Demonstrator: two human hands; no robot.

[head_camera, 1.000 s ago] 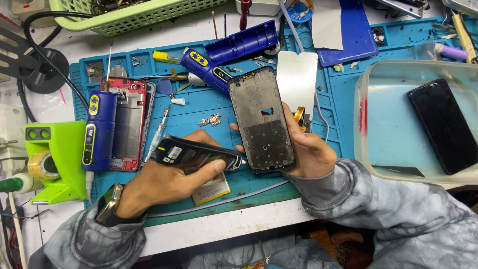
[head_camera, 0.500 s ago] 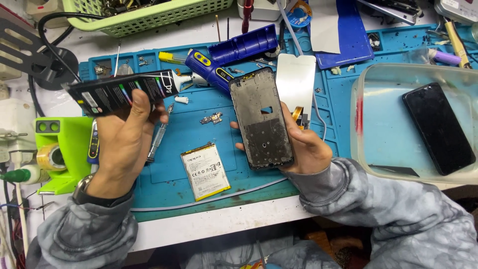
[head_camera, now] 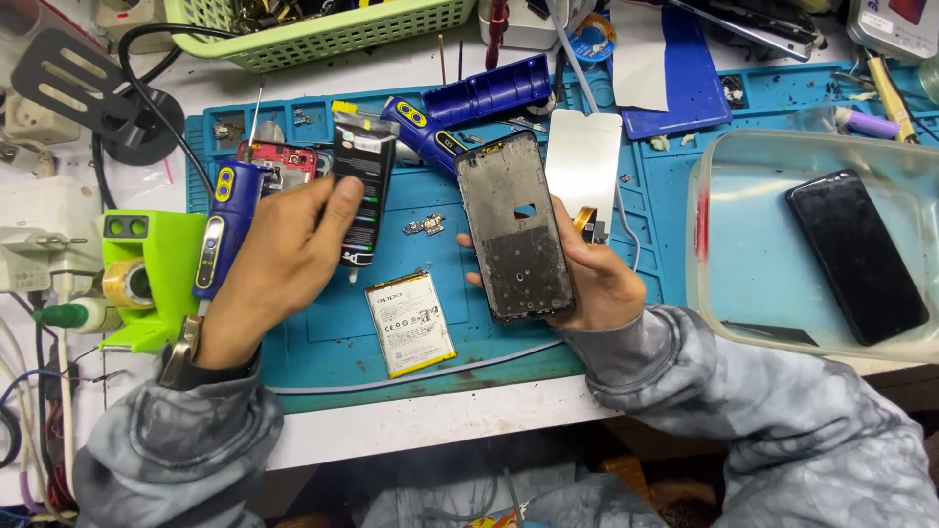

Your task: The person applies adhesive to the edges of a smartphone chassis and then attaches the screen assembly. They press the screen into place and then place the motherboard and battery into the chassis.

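Note:
My left hand (head_camera: 284,259) grips a black glue tube (head_camera: 364,186) held upright, nozzle pointing down over the blue work mat (head_camera: 323,342). My right hand (head_camera: 597,279) holds a bare black phone frame (head_camera: 515,227) from beneath, tilted slightly, its inner side facing up. A white phone battery (head_camera: 409,324) lies flat on the mat between my two hands, just below the tube's nozzle. A small loose part (head_camera: 425,227) rests on the mat between the tube and the frame.
A blue electric screwdriver (head_camera: 223,233) and a red phone body (head_camera: 282,164) lie behind my left hand. A silver plate (head_camera: 584,166) is behind the frame. A clear tray (head_camera: 729,244) at right holds a black phone (head_camera: 858,256). A green basket (head_camera: 323,34) stands at the back.
My left hand lifted the glue tube off the mat, swung it up to the left, then turned it upright and brought it right, toward the phone frame. The battery lies uncovered.

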